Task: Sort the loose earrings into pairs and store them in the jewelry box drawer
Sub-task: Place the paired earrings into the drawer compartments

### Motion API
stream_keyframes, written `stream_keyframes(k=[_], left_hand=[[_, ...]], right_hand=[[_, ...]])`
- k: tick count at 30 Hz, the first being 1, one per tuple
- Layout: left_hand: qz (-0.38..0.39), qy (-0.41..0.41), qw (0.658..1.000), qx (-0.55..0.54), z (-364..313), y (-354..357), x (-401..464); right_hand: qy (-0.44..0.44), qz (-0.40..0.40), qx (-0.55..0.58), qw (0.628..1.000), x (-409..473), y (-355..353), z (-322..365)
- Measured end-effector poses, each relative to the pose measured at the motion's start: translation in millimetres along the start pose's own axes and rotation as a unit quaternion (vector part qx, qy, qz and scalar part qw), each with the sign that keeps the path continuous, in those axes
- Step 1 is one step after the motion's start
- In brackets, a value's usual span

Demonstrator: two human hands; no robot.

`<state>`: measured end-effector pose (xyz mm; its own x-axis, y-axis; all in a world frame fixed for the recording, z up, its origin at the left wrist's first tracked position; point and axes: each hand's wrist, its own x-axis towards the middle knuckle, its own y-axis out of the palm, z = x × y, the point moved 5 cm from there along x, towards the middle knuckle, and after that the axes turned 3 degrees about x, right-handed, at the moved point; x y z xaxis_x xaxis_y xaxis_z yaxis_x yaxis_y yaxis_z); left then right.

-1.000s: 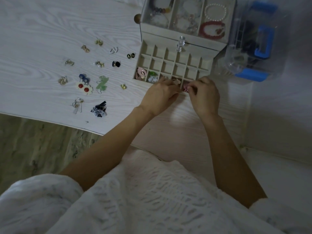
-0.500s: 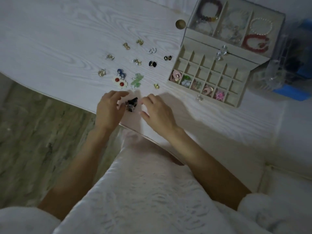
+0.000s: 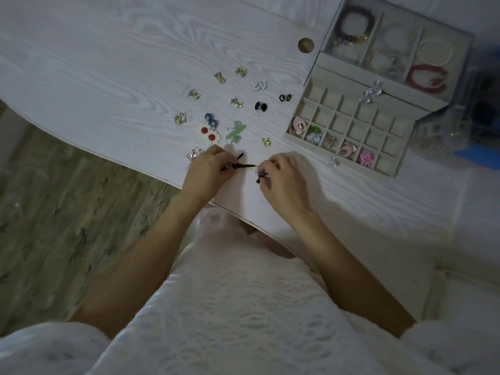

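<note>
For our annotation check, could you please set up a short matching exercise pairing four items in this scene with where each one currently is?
Items:
1. pink flower earrings
2. black bow earrings
3. red bracelet
4. green earrings

Places:
A. top tray of the jewelry box
B. loose on the table
C. front row of the drawer
D. held between the left hand and right hand

Pairs: 1-C, 2-D, 3-A, 4-B
</note>
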<state>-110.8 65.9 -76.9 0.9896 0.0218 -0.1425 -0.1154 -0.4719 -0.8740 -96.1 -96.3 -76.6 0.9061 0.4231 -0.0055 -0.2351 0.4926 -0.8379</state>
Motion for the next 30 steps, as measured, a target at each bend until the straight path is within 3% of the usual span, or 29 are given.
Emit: stream_keyframes(k=[16,24,30], left_hand=[[0.056,0.033,0.998,-0.007,-38.7,26.2,15.3],[0.06,0.122,0.989,0.064,-50.6,30.8,16.6],[0.053,0.156,0.986,-0.031,-90.5,32.9,22.8]], right_hand=[[0.044,0.009,-0.011,0.999,-13.2,-11.3,-20.9],[0.079,0.038,-0.065,0.994,-22.7,-13.8,-38.9],[0.178,-0.065,0.071,0.979,-50.4,-54.8,-72.0]])
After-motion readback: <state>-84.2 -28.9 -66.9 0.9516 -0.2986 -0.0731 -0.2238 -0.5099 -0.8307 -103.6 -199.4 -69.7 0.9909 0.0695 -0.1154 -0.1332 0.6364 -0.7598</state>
